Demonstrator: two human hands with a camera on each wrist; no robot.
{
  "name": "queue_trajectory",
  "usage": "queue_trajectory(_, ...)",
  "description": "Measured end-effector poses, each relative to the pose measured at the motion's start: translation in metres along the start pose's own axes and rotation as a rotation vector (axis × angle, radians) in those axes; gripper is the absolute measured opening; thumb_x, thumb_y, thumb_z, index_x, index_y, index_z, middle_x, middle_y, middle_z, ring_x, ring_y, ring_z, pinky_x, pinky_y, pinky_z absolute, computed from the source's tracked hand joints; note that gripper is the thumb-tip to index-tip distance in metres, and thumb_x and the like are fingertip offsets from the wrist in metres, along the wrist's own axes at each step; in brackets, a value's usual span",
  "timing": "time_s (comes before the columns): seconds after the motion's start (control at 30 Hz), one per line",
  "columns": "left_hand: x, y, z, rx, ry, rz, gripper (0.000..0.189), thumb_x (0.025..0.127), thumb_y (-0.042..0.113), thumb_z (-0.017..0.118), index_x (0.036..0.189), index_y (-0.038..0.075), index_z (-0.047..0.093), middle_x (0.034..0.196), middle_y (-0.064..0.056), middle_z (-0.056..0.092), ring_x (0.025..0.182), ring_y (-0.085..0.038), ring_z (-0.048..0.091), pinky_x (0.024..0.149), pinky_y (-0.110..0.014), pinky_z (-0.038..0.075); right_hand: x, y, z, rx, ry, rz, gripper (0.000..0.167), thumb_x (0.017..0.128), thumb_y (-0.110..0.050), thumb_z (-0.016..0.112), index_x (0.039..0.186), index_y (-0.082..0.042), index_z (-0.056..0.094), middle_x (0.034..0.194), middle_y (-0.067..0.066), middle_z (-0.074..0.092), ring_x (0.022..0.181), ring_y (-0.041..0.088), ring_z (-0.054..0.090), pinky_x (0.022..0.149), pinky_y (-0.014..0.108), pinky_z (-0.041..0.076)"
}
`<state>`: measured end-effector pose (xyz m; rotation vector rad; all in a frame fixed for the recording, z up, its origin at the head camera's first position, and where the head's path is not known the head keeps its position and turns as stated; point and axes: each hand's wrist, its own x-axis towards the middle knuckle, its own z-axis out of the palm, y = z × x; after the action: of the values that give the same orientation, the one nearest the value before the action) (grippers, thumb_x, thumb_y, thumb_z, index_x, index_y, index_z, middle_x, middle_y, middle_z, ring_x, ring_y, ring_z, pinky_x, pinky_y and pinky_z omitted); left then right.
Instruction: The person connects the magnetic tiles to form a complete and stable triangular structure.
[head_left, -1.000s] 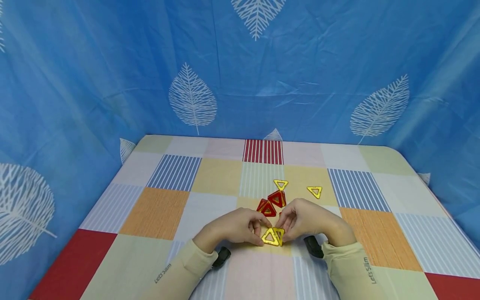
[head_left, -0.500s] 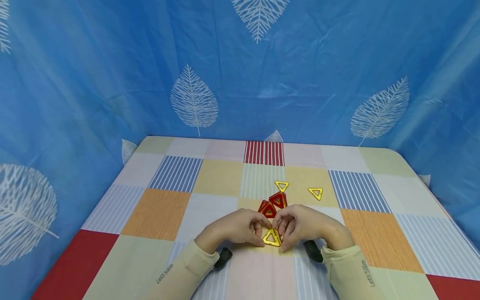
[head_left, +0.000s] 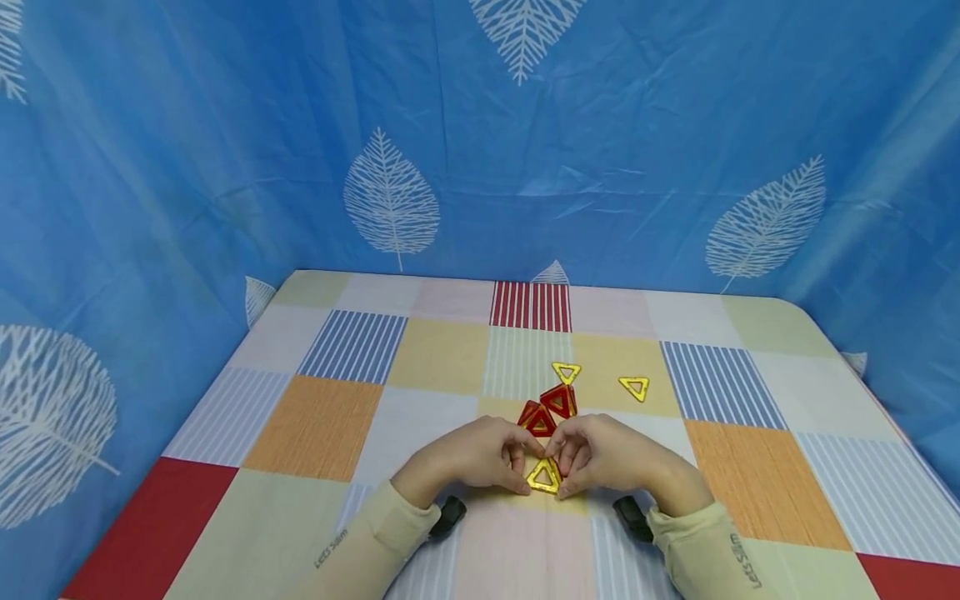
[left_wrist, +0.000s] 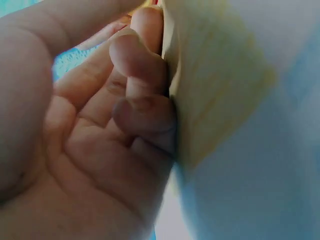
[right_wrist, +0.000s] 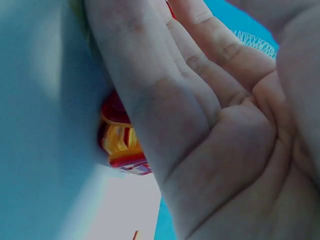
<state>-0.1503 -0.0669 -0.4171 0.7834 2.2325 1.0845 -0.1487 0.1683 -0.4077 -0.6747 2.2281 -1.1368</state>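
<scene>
In the head view a yellow triangle tile piece [head_left: 543,476], looking like tiles joined into a small pyramid, sits on the table between both hands. My left hand [head_left: 486,454] holds it from the left, thumb low and index finger near its top. From the right, my right hand [head_left: 611,454] grips its other side with thumb and index finger. Just beyond the fingers are red triangle tile pyramids [head_left: 537,419]. In the left wrist view, the other fingers [left_wrist: 142,117] curl by the cloth. A red and yellow piece [right_wrist: 120,137] shows behind the right hand in the right wrist view.
One yellow triangle tile [head_left: 566,372] lies behind the red pyramids, another yellow triangle tile [head_left: 634,387] farther right. A patchwork cloth [head_left: 315,425] covers the table. Blue curtain [head_left: 585,150] with white leaves hangs behind and at both sides.
The right-hand yellow tile, which stood out at an angle earlier, now lies closed against the other. My right hand has shifted slightly left and closer to the left hand.
</scene>
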Motion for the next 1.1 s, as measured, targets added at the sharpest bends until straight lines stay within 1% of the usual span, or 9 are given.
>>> queue_trajectory(0.13,0.001,-0.003,-0.011,-0.079,0.006,0.026,0.035,0.085,0.013,0.083,0.118,0.006,0.071,0.074,0.004,0.067,0.058,-0.009,0.056,0.053,-0.022,0.044,-0.001,0.000,0.000,-0.004,0.012,0.018,0.034,0.073,-0.011,0.091,0.098,-0.007,0.067,0.082,0.004,0.066,0.075,0.020,0.065,0.068,0.029,0.055)
queue_trajectory(0.23,0.007,-0.004,-0.025,-0.122,0.089,0.045,0.030,0.089,0.017,0.079,0.117,0.009,0.072,0.078,0.002,0.067,0.061,-0.012,0.057,0.055,-0.026,0.046,-0.001,0.002,0.000,0.006,0.020,0.029,0.034,0.073,-0.011,0.092,0.096,-0.007,0.067,0.082,0.004,0.067,0.077,0.022,0.065,0.068,0.030,0.055)
queue_trajectory(0.33,0.021,-0.002,-0.039,-0.078,0.207,0.046,0.026,0.092,0.021,0.076,0.116,0.011,0.073,0.081,0.002,0.065,0.066,-0.014,0.056,0.058,-0.028,0.046,-0.001,0.004,0.000,0.031,0.020,0.036,0.034,0.073,-0.011,0.092,0.095,-0.008,0.067,0.082,0.006,0.067,0.076,0.022,0.065,0.068,0.030,0.055)
queue_trajectory(0.43,0.043,-0.001,-0.047,0.005,0.267,0.016,0.026,0.094,0.023,0.074,0.118,0.013,0.073,0.088,0.002,0.063,0.075,-0.014,0.057,0.064,-0.030,0.048,0.000,0.006,0.002,0.042,0.011,0.025,0.034,0.073,-0.010,0.092,0.095,-0.008,0.067,0.081,0.006,0.066,0.074,0.023,0.065,0.068,0.031,0.055)
queue_trajectory(0.53,0.066,-0.002,-0.050,0.096,0.279,-0.026,0.029,0.096,0.026,0.072,0.124,0.017,0.072,0.100,0.000,0.063,0.085,-0.015,0.059,0.069,-0.031,0.050,0.001,0.005,0.002,0.036,0.007,0.009,0.033,0.073,-0.010,0.091,0.095,-0.008,0.066,0.081,0.006,0.066,0.073,0.022,0.065,0.068,0.031,0.056)
queue_trajectory(0.6,0.083,-0.004,-0.047,0.153,0.271,-0.045,0.031,0.096,0.026,0.071,0.127,0.019,0.071,0.109,-0.002,0.063,0.094,-0.016,0.060,0.075,-0.032,0.051,-0.001,0.006,0.003,0.034,0.009,0.011,0.033,0.074,-0.009,0.091,0.095,-0.008,0.066,0.081,0.006,0.066,0.073,0.021,0.065,0.068,0.030,0.056)
queue_trajectory(0.73,0.105,-0.004,-0.045,0.250,0.261,-0.088,0.036,0.096,0.024,0.070,0.133,0.023,0.068,0.121,-0.007,0.062,0.109,-0.020,0.059,0.088,-0.036,0.050,-0.001,0.004,0.003,0.033,0.013,0.000,0.034,0.074,-0.007,0.091,0.095,-0.007,0.064,0.081,0.006,0.065,0.073,0.020,0.064,0.067,0.029,0.055)
queue_trajectory(0.97,0.117,-0.002,-0.043,0.389,0.252,-0.155,0.035,0.096,0.028,0.071,0.131,0.031,0.070,0.127,-0.002,0.062,0.112,-0.021,0.056,0.094,-0.045,0.044,0.000,0.003,0.007,0.018,0.024,-0.013,0.037,0.073,-0.005,0.090,0.095,-0.007,0.061,0.079,0.004,0.063,0.069,0.018,0.062,0.066,0.028,0.054)
queue_trajectory(1.1,0.121,0.000,-0.042,0.423,0.281,-0.164,0.030,0.095,0.031,0.073,0.124,0.033,0.074,0.126,0.005,0.066,0.113,-0.018,0.057,0.092,-0.044,0.043,0.000,0.004,0.006,-0.017,0.038,-0.026,0.036,0.074,-0.006,0.090,0.095,-0.007,0.061,0.077,0.002,0.062,0.067,0.015,0.061,0.065,0.027,0.053)
